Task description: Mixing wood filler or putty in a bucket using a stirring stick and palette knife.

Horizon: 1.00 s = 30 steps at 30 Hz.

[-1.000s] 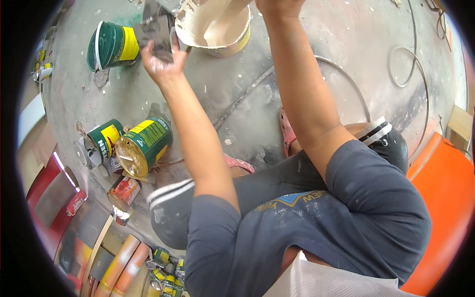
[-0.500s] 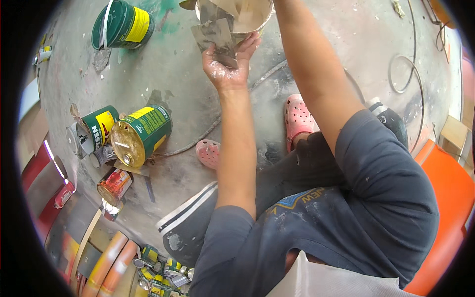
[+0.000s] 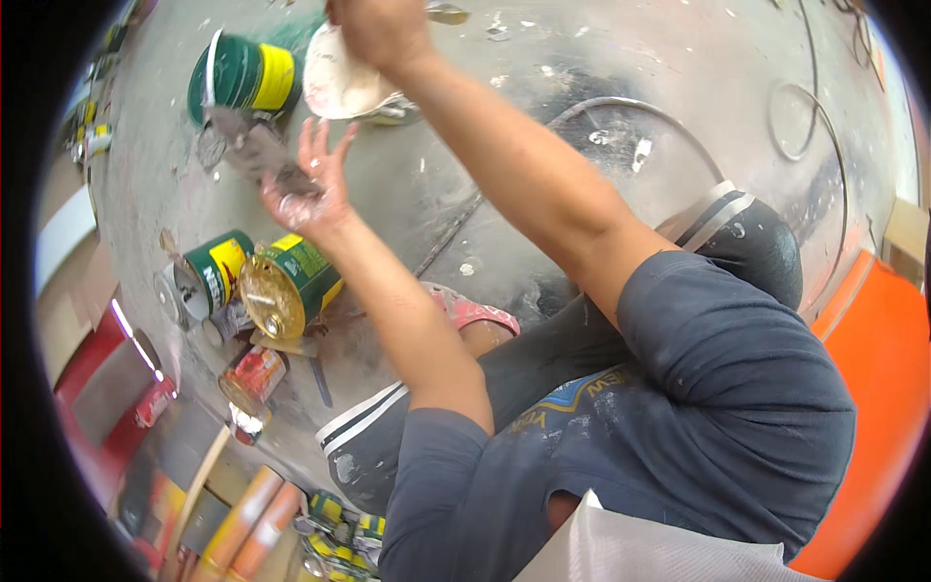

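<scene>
My left hand (image 3: pixel 315 189), palm up and dusted white, holds a flat grey scraper (image 3: pixel 254 145) across its thumb side, with the other fingers spread. The scraper is blurred by motion. At the top edge my right hand (image 3: pixel 380 34) is closed at the rim of a white tub (image 3: pixel 339 82), which looks tilted; its fingers are partly cut off by the frame. Just left of the tub is a green pail (image 3: pixel 240 78) with a yellow label and a white handle.
A green-and-gold can (image 3: pixel 291 286), a smaller green can (image 3: pixel 215 272) and a red can (image 3: pixel 254 373) lie at the left. A hose (image 3: pixel 640 105) curves over the stained floor. An orange panel (image 3: pixel 882 388) stands at the right, and several cans (image 3: pixel 339 533) are heaped at the lower left.
My left hand has swung left and down with the scraper. The white tub has shifted left and tilted. My right hand has come into view beside it. One pink clog is now hidden.
</scene>
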Each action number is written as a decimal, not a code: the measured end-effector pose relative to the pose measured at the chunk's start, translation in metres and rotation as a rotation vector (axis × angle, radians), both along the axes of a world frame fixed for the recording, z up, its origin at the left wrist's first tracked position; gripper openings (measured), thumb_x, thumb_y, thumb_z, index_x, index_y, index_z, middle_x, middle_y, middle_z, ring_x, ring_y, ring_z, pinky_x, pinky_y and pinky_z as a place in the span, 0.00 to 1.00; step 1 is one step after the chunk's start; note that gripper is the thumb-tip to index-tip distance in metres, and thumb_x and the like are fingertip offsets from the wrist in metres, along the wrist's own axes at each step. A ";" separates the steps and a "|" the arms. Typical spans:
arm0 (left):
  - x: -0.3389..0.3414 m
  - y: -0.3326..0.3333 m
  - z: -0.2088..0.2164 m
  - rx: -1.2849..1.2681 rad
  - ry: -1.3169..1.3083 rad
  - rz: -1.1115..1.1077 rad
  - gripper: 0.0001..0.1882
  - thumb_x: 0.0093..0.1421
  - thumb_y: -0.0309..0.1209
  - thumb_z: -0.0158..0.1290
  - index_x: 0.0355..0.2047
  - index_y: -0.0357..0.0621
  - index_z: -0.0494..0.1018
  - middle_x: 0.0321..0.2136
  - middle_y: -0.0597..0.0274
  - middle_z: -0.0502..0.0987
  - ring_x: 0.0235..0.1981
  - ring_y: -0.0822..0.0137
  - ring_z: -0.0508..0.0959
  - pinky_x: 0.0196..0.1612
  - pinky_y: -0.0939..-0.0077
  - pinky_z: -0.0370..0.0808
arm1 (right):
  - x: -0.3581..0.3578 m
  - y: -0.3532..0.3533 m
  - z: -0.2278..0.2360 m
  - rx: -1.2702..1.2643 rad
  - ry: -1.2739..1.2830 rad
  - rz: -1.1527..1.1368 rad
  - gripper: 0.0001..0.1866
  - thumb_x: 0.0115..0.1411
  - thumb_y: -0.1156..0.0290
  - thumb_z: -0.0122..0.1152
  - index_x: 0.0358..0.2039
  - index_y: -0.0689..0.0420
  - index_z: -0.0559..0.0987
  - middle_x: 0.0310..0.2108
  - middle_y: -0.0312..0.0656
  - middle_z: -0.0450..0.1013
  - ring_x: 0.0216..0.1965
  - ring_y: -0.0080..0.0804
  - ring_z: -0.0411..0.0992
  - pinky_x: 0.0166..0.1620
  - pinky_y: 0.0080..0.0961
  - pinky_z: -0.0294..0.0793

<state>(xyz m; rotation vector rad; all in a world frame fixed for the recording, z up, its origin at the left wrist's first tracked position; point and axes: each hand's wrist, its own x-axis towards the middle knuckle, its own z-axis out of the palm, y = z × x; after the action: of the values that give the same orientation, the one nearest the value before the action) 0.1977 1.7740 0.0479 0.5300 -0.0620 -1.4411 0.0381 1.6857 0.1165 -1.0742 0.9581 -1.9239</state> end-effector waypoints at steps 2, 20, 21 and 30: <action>-0.005 0.001 -0.005 0.034 -0.036 0.025 0.44 0.48 0.42 0.47 0.61 0.45 0.39 0.62 0.41 0.32 0.63 0.48 0.28 0.54 0.28 0.29 | -0.003 -0.008 0.016 -0.050 -0.127 0.046 0.23 0.62 0.54 0.45 0.16 0.57 0.68 0.10 0.30 0.61 0.12 0.17 0.59 0.16 0.19 0.56; -0.034 0.000 -0.015 -0.001 0.071 -0.045 0.49 0.50 0.37 0.46 0.59 0.34 0.24 0.61 0.42 0.24 0.61 0.40 0.27 0.55 0.26 0.36 | 0.026 -0.004 0.027 0.090 0.540 -0.547 0.29 0.61 0.49 0.42 0.12 0.59 0.68 0.08 0.36 0.62 0.12 0.23 0.63 0.18 0.21 0.61; -0.035 0.000 -0.014 0.006 0.073 -0.050 0.49 0.50 0.37 0.46 0.59 0.34 0.24 0.61 0.42 0.24 0.61 0.40 0.27 0.55 0.26 0.36 | 0.021 -0.002 0.034 0.000 0.414 -0.452 0.30 0.61 0.47 0.42 0.11 0.58 0.68 0.07 0.36 0.61 0.11 0.23 0.63 0.18 0.21 0.61; -0.031 0.002 -0.014 0.071 0.088 0.044 0.49 0.50 0.37 0.44 0.58 0.32 0.22 0.62 0.43 0.26 0.61 0.39 0.26 0.54 0.24 0.35 | -0.013 -0.030 0.002 -0.127 -0.017 0.122 0.33 0.59 0.41 0.40 0.10 0.56 0.65 0.06 0.32 0.57 0.09 0.20 0.60 0.14 0.19 0.58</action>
<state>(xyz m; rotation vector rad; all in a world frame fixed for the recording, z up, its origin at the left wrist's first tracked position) 0.1668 1.7758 0.0338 0.5223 0.0709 -1.4262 0.0248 1.6560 0.1184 -1.1599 0.7515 -1.9101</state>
